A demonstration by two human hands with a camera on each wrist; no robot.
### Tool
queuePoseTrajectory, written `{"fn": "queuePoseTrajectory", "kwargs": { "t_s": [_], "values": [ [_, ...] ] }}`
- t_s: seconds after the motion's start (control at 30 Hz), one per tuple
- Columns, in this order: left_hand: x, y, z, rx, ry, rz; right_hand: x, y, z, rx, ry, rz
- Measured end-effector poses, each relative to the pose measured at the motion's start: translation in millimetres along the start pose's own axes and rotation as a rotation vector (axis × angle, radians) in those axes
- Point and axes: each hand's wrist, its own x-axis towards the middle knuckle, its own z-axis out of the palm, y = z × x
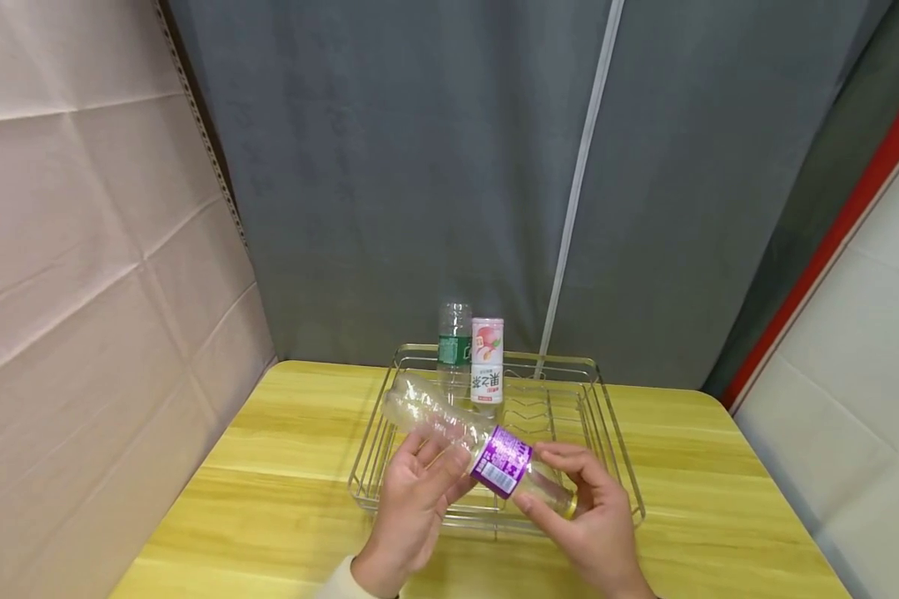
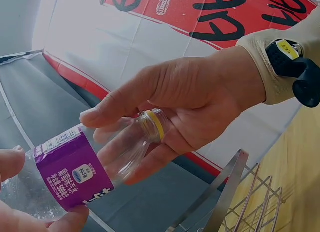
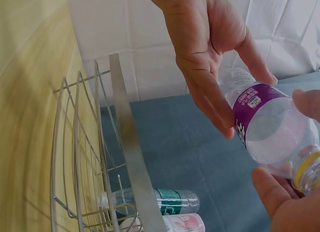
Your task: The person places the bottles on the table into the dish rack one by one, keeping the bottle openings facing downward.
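Note:
A clear plastic bottle (image 1: pixel 504 462) with a purple label and a yellow neck ring is tilted between both hands, above the wire rack. My left hand (image 1: pixel 412 499) holds it near the middle, thumb on top and fingers beneath. At the neck end, my right hand (image 1: pixel 599 516) grips it between thumb and fingers; in the left wrist view the uncapped neck points into the palm of this hand (image 2: pixel 185 92). The bottle's base end points away to the left.
The metal wire rack (image 1: pixel 562 361) stands on a yellow wood-grain table (image 1: pixel 270 482). In its back part a green-labelled clear bottle (image 1: pixel 454 349) and a pink-and-white bottle (image 1: pixel 488 358) stand with wide ends up. A grey curtain (image 1: pixel 389 183) hangs behind.

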Motion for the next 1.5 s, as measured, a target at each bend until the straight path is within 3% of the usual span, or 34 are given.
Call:
{"fn": "queuePoseTrajectory", "kwargs": {
  "t_s": [0.23, 0.5, 0.8, 1.2, 1.5],
  "values": [
    [1.6, -1.0, -0.5, -0.011, 0.003, -0.033, -2, 0, 3, -0.017, 0.009, 0.018],
    [3.6, 2.9, -4.9, 0.02, 0.013, -0.017, 1, 5, 2, 0.045, -0.127, -0.072],
    [7.9, 9.1, -13.2, 0.054, -0.018, 0.021, 1, 11, -1, 0.074, -0.187, -0.067],
    [26.0, 21.8, -30.5, 0.165, -0.013, 0.075, 2, 12, -18, 0.027, -0.157, -0.082],
    [43.2, 43.4, -49.6, 0.251, 0.031, 0.094, -2, 10, -37, -0.039, -0.069, 0.039]
  ]
}}
